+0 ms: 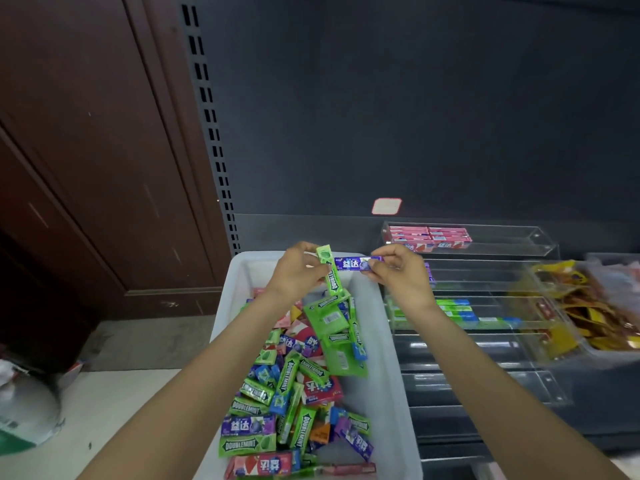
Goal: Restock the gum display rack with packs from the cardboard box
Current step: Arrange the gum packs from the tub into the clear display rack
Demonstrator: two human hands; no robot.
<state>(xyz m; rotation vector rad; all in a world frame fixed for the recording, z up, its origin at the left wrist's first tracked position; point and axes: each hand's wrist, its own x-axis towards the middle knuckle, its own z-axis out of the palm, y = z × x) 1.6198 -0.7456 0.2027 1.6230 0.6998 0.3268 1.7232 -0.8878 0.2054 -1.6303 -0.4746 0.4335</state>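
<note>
Gum packs fill the white bin [391, 341], a loose heap of green, purple and red. Above the bin's far end, the left hand [298, 271] pinches an upright green Doublemint pack [330, 271], while the right hand [401, 271] pinches a level purple pack [356, 264]. Right of the bin stands the clear display rack [485, 327], holding pink and green packs.

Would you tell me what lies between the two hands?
In the head view, a purple gum pack spans from the left hand, which also grips a green pack, to the right hand.
</note>
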